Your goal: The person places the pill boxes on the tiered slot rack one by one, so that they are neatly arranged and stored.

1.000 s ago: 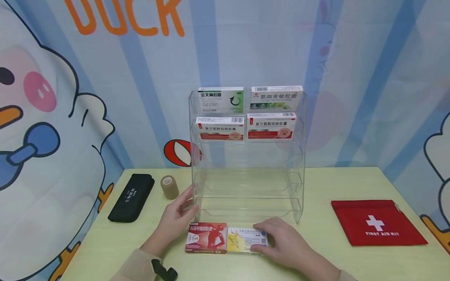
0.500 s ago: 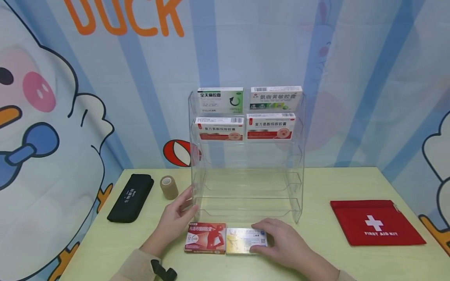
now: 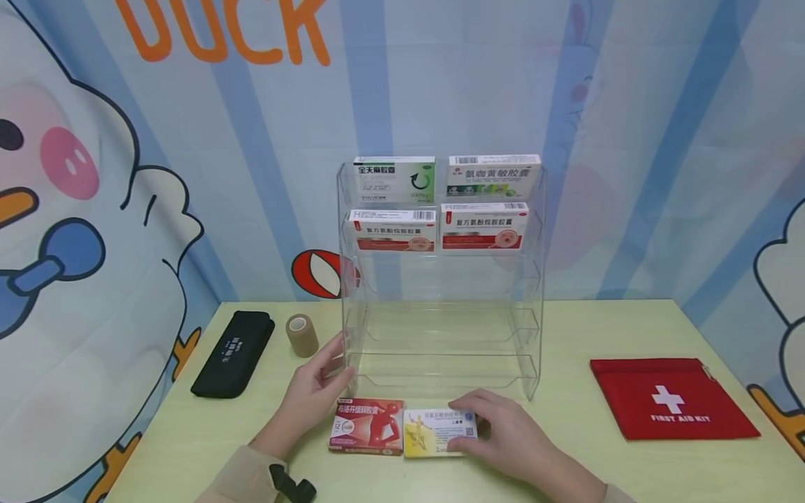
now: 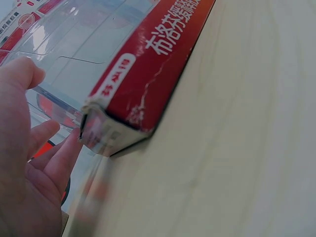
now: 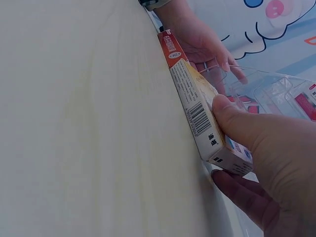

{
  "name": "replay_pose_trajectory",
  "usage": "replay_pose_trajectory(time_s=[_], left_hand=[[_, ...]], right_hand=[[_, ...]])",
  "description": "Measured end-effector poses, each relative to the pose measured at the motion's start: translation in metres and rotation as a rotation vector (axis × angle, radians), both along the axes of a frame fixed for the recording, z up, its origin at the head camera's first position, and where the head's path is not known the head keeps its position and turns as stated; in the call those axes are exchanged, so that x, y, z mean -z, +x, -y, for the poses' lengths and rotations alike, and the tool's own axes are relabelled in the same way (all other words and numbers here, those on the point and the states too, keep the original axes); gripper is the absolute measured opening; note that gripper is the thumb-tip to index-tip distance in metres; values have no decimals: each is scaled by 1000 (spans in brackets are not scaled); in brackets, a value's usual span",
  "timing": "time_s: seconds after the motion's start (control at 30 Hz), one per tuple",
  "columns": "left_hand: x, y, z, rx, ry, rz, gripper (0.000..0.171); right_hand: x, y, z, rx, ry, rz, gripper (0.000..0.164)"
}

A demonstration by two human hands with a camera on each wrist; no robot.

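A clear tiered display rack (image 3: 440, 354) stands mid-table, its two upper tiers holding several medicine boxes. My left hand (image 3: 311, 402) holds the rack's lower left side, with the thumb at the front and the other fingers around the outside. A red medicine box (image 3: 366, 427) lies flat before the rack, close by that hand; its end shows near in the left wrist view. Beside it lies a yellow-and-white medicine box (image 3: 434, 433). My right hand (image 3: 506, 429) pinches this box's right end, thumb (image 5: 232, 116) on one side and fingers partly hidden beyond it.
On the left of the table are a black zip case (image 3: 234, 355) and a brown bandage roll (image 3: 303, 335). A red first aid pouch (image 3: 676, 399) lies at right. Behind the table hangs a cartoon-printed curtain (image 3: 453, 84).
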State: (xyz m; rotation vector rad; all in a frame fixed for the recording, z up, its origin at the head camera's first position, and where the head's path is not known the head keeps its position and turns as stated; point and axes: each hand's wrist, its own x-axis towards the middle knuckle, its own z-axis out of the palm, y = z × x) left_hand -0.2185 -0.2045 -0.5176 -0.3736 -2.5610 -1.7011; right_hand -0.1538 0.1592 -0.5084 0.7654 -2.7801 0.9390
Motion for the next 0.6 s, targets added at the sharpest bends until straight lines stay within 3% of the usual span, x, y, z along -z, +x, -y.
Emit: replay_pose_trajectory(time_s=[0.33, 0.6], left_hand=[[-1, 1, -2, -2, 3, -5, 73], [-2, 1, -2, -10, 2, 2, 72]], right_hand=[[-3, -1, -1, -18, -147, 43, 36], [-4, -4, -1, -11, -224, -84, 29]])
